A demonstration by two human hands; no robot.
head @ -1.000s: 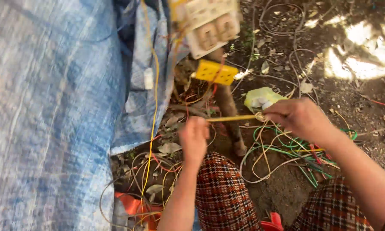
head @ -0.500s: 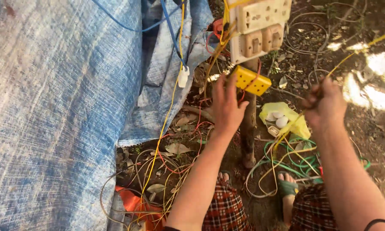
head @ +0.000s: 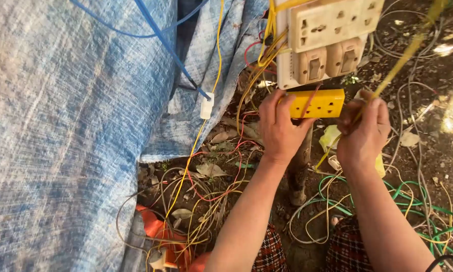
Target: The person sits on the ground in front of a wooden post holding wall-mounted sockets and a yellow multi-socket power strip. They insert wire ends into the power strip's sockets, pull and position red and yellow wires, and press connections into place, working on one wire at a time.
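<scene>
Since half a second ago: both hands brought in close to the yellow socket strip (head: 318, 103), camera tilted so the cream switchboard (head: 329, 38) fills the top right.

Left hand (head: 281, 128) wrapped around the left end of the yellow socket strip, fingers curled over its top edge, thumb at the lower edge, gripping it. Right hand (head: 363, 132) closed, fingertips pinched on a thin yellow wire (head: 408, 51) just at the strip's right end; wire running up and to the right, out of the top edge, blurred near the top.

Strip held level, just below the cream switchboard with its sockets and two rocker switches, in front of a wooden post (head: 300, 168) standing in the dirt. Bundle of yellow wires (head: 270, 35) entering the switchboard's left side.

Blue-and-white woven tarpaulin (head: 60, 136) covering the left half. Blue cable (head: 158, 38) crossing it diagonally down to a small white connector (head: 206, 106), with a yellow lead hanging below. Tangle of yellow, red and green wires (head: 412, 201) on the ground among dry leaves. Orange plastic piece (head: 153, 226) at the lower left. Checked cloth (head: 269, 254) over the knees at the bottom.
</scene>
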